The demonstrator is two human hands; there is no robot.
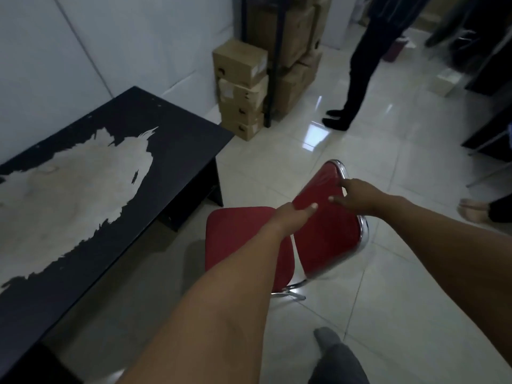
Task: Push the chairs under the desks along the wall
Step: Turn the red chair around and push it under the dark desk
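Observation:
A red padded chair with a chrome frame stands on the tiled floor, its seat turned toward the black desk that runs along the white wall on the left. My left hand grips the near top edge of the backrest, thumb on the front. My right hand holds the far top edge by the chrome rim. The chair is out in the open, just right of the desk's end panel. The desk top is worn, with a big pale patch where the coating has peeled.
Stacked cardboard boxes and a black metal rack stand past the desk's end. A person in dark trousers stands on the floor beyond. Another person's bare foot is at the right edge. My own foot is below.

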